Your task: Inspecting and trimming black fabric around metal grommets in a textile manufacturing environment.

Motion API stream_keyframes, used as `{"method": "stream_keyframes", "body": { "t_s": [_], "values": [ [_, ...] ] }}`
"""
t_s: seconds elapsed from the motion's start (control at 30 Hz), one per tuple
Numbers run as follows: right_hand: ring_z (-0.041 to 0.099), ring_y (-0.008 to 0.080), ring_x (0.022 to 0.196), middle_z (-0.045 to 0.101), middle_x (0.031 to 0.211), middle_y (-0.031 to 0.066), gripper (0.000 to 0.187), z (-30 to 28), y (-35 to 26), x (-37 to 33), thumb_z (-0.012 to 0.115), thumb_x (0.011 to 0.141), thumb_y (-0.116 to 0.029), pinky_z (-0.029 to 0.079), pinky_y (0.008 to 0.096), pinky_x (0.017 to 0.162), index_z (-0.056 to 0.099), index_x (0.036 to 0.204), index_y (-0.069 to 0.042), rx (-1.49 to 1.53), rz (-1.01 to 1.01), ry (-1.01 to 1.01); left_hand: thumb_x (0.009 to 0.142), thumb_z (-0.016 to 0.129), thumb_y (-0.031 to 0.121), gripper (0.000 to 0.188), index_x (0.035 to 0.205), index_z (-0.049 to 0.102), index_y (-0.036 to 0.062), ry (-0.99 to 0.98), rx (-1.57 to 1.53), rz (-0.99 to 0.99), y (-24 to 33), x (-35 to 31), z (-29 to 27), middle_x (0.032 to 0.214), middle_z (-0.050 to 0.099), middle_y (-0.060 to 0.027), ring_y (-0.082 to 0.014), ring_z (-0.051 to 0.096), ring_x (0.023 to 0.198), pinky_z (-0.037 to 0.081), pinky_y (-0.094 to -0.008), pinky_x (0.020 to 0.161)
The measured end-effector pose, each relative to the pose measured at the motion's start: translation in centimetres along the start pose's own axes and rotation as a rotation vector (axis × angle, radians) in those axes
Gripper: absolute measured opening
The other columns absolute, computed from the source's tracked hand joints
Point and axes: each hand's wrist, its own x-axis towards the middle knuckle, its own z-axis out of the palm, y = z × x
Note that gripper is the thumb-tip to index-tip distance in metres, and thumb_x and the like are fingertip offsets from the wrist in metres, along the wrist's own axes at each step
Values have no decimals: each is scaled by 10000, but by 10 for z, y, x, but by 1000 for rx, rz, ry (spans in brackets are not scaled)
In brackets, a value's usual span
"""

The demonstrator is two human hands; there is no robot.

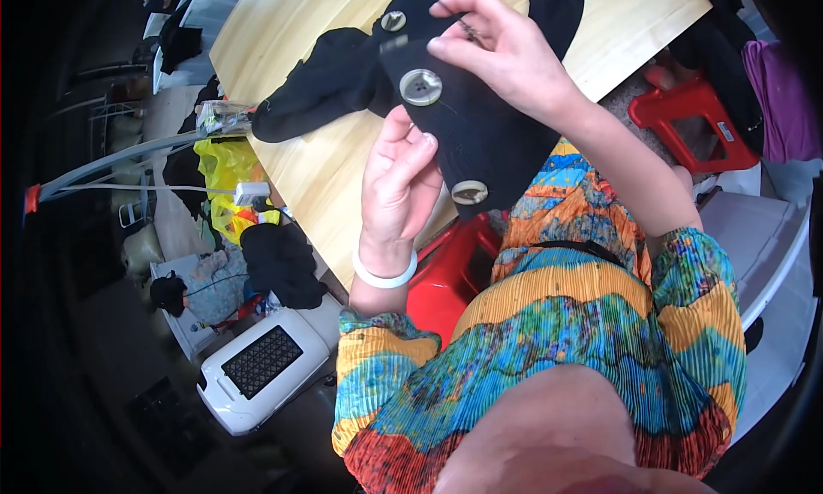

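Note:
A black knit garment (480, 134) with large grey-brown buttons is spread from the table edge toward my lap. My left hand (399, 181), wearing a white bangle, pinches the garment's edge just below the middle button (421, 87). Another button (470, 192) sits lower on the same strip, and a third button (393, 21) lies farther up. Above the cloth, my right hand (506, 52) is bent with thumb and forefinger curled toward each other. Something thin and dark shows between its fingers, too small to name. A fine strand sticks out beside the middle button.
The garment's sleeve (317, 91) rests on a pale wooden table (309, 181). A red stool (441, 280) stands under the table edge, and another red stool (694, 121) is at the right. On the left are a yellow bag (230, 194), a white adapter (251, 191) and a white appliance (266, 365).

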Motion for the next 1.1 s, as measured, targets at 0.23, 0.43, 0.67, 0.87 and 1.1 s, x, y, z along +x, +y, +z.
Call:
{"method": "stream_keyframes", "body": {
  "t_s": [0.23,0.43,0.67,0.87,1.1],
  "values": [
    [527,36,646,578,794,24,338,-4,-29,-39,681,699,-102,419,172,534,516,983,-25,-130,-156,-19,800,505,-51,296,1075,467,53,-26,126,78,-12,6,-13,912,541,-19,-65,517,781,428,-194,723],
    [609,156,731,589,792,70,268,-2,-17,-44,637,714,-76,490,247,635,506,943,-29,-298,-231,15,845,488,56,235,1080,474,48,-104,353,59,-17,11,-21,965,555,-51,-107,533,846,425,-229,744],
    [613,164,700,587,762,71,237,-1,-12,-50,633,711,-61,489,238,599,513,914,-32,-286,-215,-26,891,442,218,166,926,497,65,36,61,-153,-12,15,-11,917,570,-72,-152,579,815,488,-300,718],
    [606,162,653,574,713,76,250,-9,-5,-48,617,710,-37,482,235,580,513,938,-38,-327,-269,36,855,482,116,53,822,501,79,83,128,-106,-17,17,-8,863,573,-42,-122,573,769,496,-283,689],
    [599,195,682,569,756,96,285,-43,-15,-49,614,766,-169,463,264,581,492,995,-52,-553,-236,-65,833,498,112,90,749,483,83,103,228,-55,-10,16,-4,793,568,-16,-84,544,707,472,-250,650]
  ]
}}
